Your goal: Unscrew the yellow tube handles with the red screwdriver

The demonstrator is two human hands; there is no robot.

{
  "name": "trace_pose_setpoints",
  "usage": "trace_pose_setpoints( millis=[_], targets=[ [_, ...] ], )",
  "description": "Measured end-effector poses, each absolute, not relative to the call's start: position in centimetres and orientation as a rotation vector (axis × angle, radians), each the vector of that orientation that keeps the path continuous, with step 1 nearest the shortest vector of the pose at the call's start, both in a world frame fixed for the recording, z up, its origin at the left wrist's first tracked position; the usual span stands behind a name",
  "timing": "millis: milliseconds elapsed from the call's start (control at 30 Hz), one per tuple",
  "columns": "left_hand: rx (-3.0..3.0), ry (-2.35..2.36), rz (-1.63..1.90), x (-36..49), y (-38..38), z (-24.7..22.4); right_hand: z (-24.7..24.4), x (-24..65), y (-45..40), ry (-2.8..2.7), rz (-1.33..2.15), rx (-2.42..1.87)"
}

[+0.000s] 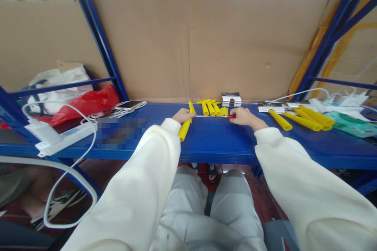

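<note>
My left hand (183, 115) is closed around a yellow plastic tube (184, 130), flared at its near end and tilted on the blue shelf. In my right hand (243, 117) is a screwdriver (231, 116) with a red handle. Its thin metal shaft runs left to the tube; whether the tip sits in the tube or only touches it I cannot tell. Just behind the shaft lie several yellow plastic pieces (211, 108), some with a crossbar at the top. A stack of black-and-white cards (231, 99) stands beside them, against the cardboard.
More yellow tubes (309, 118) lie at the right, near a card (270, 107) and a green packet (352, 123). A power strip (67, 137), a phone (129, 104) and a red bag (88, 104) are at the left. Cardboard (212, 43) walls the back of the blue shelf (218, 139).
</note>
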State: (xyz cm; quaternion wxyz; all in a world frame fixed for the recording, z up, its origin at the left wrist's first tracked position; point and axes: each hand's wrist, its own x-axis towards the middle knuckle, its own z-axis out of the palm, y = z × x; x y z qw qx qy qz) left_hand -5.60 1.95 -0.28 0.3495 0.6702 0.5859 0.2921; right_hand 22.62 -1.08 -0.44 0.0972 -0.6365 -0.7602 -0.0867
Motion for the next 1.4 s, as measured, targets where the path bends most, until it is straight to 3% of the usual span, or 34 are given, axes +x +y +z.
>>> trace_pose_setpoints(
  millis=[433,833,1400],
  targets=[
    [1.725,1.386,0.846,-4.3,0.3,0.6,-2.0,22.8,0.5,-2.284,0.25,-1.435],
    [1.831,1.174,0.789,-0.4,-2.1,0.9,-2.6,19.5,0.8,-2.235,-0.004,-1.145],
    [1.834,1.181,0.773,0.2,-2.0,0.6,-2.2,18.7,0.0,-2.308,-0.125,-1.336]
  ],
)
